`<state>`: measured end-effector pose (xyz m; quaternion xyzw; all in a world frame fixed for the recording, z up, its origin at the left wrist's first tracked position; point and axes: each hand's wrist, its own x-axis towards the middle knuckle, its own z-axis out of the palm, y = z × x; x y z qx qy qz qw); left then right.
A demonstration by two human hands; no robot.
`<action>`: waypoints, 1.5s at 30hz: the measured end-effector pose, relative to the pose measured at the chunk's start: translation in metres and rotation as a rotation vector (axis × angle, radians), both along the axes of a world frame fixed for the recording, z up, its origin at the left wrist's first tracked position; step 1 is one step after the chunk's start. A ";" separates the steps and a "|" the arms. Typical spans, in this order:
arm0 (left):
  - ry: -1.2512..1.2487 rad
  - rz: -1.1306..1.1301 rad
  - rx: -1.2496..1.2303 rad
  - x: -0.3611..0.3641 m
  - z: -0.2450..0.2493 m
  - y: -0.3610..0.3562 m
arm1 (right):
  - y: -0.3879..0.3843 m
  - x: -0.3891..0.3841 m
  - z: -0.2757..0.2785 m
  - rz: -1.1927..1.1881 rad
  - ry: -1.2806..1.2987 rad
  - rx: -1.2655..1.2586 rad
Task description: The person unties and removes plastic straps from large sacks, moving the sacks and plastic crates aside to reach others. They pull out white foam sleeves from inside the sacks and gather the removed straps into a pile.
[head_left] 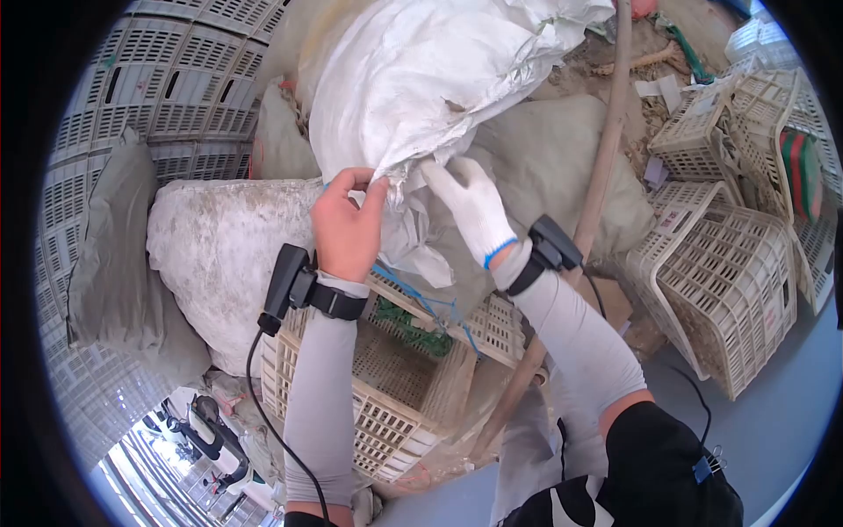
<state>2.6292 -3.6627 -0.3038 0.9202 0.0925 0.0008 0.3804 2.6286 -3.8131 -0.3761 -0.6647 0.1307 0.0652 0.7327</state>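
Note:
A large white woven sack (pixel 395 79) lies across the pile in front of me, its gathered edge creased and frayed. My left hand (pixel 349 224), bare, pinches that edge between thumb and fingers. On my right hand (pixel 467 198) is a white glove with a blue cuff. Its fingers are closed on the same edge, just right of the left hand, and the fingertips are partly hidden in the folds. Loose strips of the sack hang below both hands. A blue cord (pixel 426 299) dangles beneath them.
Below my hands stands a cream plastic crate (pixel 378 422). A long wooden pole (pixel 601 167) slants past my right arm. More crates (pixel 729 281) lie tipped at the right, and stacked crates (pixel 176 79) form a wall at left. Dirty full sacks (pixel 233 255) sit around.

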 end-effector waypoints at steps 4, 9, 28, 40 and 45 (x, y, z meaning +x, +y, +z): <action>-0.094 0.058 -0.015 0.008 0.011 0.016 | 0.009 0.032 -0.022 0.079 0.138 0.141; -0.188 0.112 0.002 0.029 0.030 0.023 | 0.004 0.030 0.055 -0.182 -0.214 -0.260; -0.267 -0.066 0.071 0.026 0.049 0.029 | 0.045 0.065 0.063 0.533 -0.528 -1.085; -0.157 -0.009 -0.031 0.009 0.013 0.001 | -0.040 0.023 0.094 0.214 -0.132 -0.246; -0.147 -0.043 -0.002 0.015 0.009 -0.004 | -0.089 -0.002 0.085 -0.158 0.063 0.062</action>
